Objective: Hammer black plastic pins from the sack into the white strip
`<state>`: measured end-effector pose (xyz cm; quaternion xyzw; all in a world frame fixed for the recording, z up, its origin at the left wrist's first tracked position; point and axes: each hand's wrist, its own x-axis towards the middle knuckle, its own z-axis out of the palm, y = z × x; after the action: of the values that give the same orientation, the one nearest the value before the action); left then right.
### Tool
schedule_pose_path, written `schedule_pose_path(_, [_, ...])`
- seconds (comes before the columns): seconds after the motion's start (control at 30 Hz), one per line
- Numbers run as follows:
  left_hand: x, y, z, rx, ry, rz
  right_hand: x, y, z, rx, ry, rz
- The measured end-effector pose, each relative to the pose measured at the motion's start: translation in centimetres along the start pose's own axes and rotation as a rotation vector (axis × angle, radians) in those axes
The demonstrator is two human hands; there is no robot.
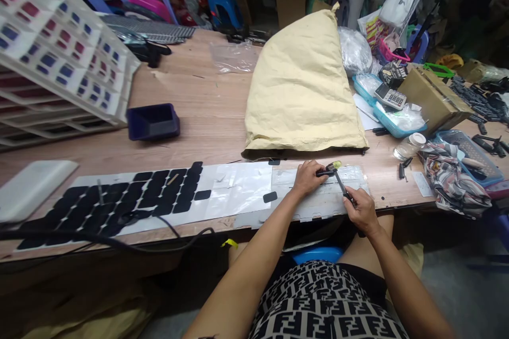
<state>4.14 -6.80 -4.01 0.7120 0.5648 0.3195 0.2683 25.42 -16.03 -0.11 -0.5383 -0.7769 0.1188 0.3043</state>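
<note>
My left hand (308,177) rests on a white backing sheet (238,190) at the table's front edge, its fingers closed on a small black piece (323,173). My right hand (360,209) grips the dark handle of a thin tool (341,184) whose yellowish tip meets that piece. On the sheet's left half lie several rows of black rounded pads (131,201). Two single pads (270,197) sit loose near the middle.
A big tan paper sack (304,85) lies behind my hands. A dark blue tray (153,122) and white racks (55,58) stand at the left. A black cable (99,238) crosses the front edge. Baskets, a calculator (390,97), a cardboard box and crumpled cloth (453,177) crowd the right.
</note>
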Motion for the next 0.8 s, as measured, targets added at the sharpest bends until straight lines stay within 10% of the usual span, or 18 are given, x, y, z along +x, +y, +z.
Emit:
schedule_pose_path(0.53, [-0.3, 0.4, -0.5, -0.002, -0.016, 0.053, 2.5, 6.3, -0.3, 0.436, 0.104, 0.463])
schedule_pose_path(0.8, [-14.6, 1.4, 0.7, -0.151, -0.272, 0.432, 2.5, 6.0, -0.1, 0.460, 0.112, 0.466])
